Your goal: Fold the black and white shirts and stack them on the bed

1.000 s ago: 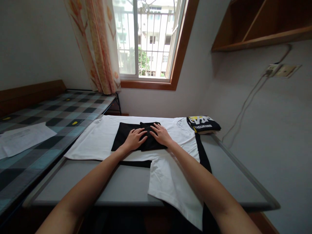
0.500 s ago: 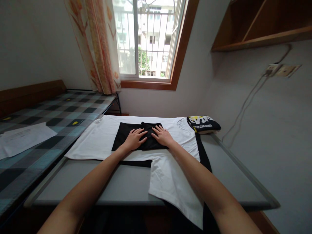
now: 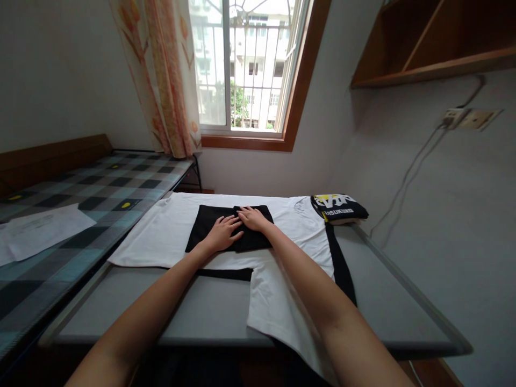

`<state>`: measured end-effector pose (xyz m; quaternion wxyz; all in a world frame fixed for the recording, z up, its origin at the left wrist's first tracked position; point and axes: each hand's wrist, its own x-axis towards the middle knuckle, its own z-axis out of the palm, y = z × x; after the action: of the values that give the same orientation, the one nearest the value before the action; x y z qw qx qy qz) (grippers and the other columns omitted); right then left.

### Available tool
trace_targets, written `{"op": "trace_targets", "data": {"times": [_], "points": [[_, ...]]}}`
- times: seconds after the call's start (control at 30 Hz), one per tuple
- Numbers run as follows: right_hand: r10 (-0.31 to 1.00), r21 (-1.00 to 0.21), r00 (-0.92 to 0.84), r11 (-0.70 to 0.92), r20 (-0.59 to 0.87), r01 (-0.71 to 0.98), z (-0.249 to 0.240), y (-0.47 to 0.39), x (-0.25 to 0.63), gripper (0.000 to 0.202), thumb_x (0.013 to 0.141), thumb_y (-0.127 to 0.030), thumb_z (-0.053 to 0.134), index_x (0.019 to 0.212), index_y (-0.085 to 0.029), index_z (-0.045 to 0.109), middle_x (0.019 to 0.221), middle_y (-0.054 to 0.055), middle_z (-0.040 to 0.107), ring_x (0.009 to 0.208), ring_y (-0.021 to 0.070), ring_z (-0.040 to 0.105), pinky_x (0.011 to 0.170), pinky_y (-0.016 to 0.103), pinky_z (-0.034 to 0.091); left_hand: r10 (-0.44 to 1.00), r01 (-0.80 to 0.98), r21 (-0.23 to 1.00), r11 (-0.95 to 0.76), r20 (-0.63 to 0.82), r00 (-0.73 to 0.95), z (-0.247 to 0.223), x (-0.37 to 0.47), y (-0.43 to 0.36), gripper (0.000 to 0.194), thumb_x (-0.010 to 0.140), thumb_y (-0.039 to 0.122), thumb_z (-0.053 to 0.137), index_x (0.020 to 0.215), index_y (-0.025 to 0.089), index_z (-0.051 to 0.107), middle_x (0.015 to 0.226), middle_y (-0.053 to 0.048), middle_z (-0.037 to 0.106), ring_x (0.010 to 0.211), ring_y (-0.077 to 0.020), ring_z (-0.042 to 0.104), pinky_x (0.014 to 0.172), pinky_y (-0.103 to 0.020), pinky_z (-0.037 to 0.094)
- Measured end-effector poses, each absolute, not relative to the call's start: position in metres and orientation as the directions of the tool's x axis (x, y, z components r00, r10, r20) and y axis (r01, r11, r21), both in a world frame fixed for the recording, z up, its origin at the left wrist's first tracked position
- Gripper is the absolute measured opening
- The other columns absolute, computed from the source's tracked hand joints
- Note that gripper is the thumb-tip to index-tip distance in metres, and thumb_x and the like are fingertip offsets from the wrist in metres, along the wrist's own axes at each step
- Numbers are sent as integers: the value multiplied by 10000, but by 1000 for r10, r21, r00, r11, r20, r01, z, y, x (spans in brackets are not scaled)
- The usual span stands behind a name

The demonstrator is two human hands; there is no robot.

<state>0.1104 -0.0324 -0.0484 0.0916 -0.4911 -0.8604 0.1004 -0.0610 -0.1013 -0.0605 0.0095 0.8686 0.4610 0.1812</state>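
A black folded cloth (image 3: 258, 236) lies across the middle of a white T-shirt (image 3: 153, 236) spread on the table. My left hand (image 3: 223, 232) rests on the cloth's left part with its fingers apart. Just right of it, my right hand (image 3: 253, 217) lies flat on the cloth near its far edge, its fingertips almost at the left hand's. Under the white shirt, a black garment (image 3: 341, 263) shows along the right side and near edge. One white sleeve (image 3: 268, 306) hangs toward the table's near edge.
A folded black garment with white and yellow print (image 3: 342, 208) sits at the table's right end. The grey table (image 3: 209, 312) has a raised rim. On the left is a bed with a checked cover (image 3: 149, 177) and papers (image 3: 48, 228). Cables (image 3: 407, 172) hang on the right wall.
My right hand has moved left across the black cloth, closer to my left hand. My left hand has stayed in place on the cloth. The view has shifted slightly.
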Motion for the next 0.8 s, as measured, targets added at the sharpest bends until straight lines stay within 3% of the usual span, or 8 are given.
{"op": "trace_targets", "data": {"times": [0.2,0.33,0.47,0.53,0.67,0.8], "points": [[883,-240,-462,468,84,850,-55,-32,108,500,1009,-419,277,1403,-240,528,1539,45,391,1441,266,294,1161,470,235,807,788,201,-581,268,527,-58,-65,-99,489,953,466,435,1387,259,523,1467,-84,491,1396,-264,388,1157,-520,242],[861,-412,-432,508,268,757,-50,-39,115,475,995,-366,338,1357,-164,569,1453,93,508,1379,208,407,1139,361,302,788,760,209,-615,208,580,-51,-70,-101,662,876,641,481,1423,268,480,1511,-80,433,1428,-286,329,1169,-527,206],[872,-529,-189,432,451,730,-41,-46,139,413,952,-273,380,1262,-150,623,1292,117,637,1215,190,564,1064,328,396,783,758,198,-622,196,591,-49,-71,-103,774,803,690,557,1449,278,443,1526,-90,408,1438,-294,308,1173,-520,189],[909,-549,-24,272,416,791,-37,-51,155,382,913,-243,425,1203,-138,649,1186,136,682,1124,219,616,1009,345,437,783,758,200,-621,197,590,-50,-71,-103,767,803,688,560,1447,288,445,1523,-87,413,1436,-290,313,1174,-509,189],[975,-518,155,-50,162,854,-39,-61,180,314,881,-331,505,1008,-142,722,999,168,728,1008,279,671,879,354,490,778,747,217,-628,199,596,-51,-71,-100,752,808,693,549,1441,299,454,1517,-72,424,1436,-282,316,1175,-492,195],[990,-554,128,-75,58,829,-45,-65,189,348,848,-462,575,788,-154,725,837,166,735,935,302,687,792,352,510,796,747,274,-605,193,574,-47,-73,-99,601,908,641,423,1420,331,479,1519,-44,424,1433,-248,329,1173,-464,213]]}}
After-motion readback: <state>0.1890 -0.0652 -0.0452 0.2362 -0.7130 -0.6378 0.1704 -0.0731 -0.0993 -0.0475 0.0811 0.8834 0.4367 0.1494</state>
